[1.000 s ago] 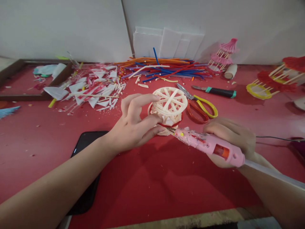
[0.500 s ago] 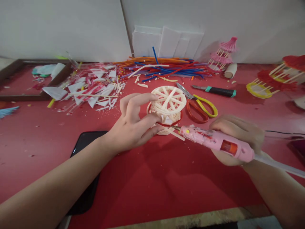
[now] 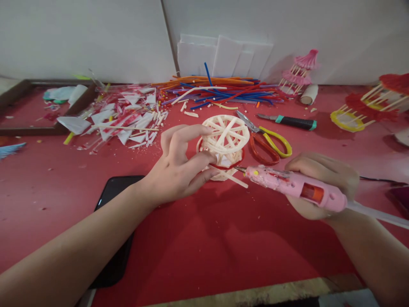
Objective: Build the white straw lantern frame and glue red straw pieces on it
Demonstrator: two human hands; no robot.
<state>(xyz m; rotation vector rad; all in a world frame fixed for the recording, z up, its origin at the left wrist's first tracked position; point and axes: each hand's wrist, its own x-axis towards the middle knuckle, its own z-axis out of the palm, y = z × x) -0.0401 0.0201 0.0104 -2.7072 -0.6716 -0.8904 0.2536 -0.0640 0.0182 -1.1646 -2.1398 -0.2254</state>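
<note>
"While the left hand pinches the cream model at frame centre, what of the right hand?"
"Clasping pink glue gun, right of centre; nozzle near model."

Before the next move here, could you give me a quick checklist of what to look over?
1. Left hand on the white model: ok, its fingers touch it.
2. Pink glue gun in the right hand: ok, gripped.
3. Nozzle clear of the left hand: ok, a gap shows.
4. Nozzle hot: cannot tell by sight.
5. Pale stick at the model's near side firmly attached: cannot tell.
6. Phone out from under the left forearm: not ok, the arm crosses above it.
</note>
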